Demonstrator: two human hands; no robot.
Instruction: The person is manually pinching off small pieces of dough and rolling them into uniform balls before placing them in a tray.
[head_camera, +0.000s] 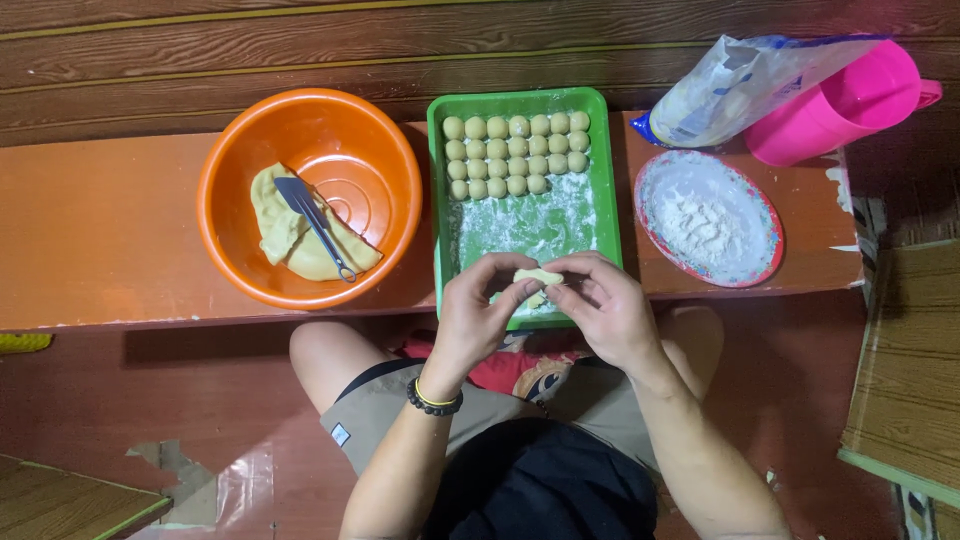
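Note:
My left hand and my right hand meet over the near end of a green tray, pinching a small pale piece of dough between the fingertips of both. The tray is dusted with flour and holds several small dough balls in neat rows at its far end. To the left stands an orange bowl with a flat lump of yellow dough and a metal scraper lying on it.
A flowered plate of flour sits right of the tray. Behind it lean a plastic flour bag and a pink jug. All rest on a low reddish wooden bench. My knees are under its edge.

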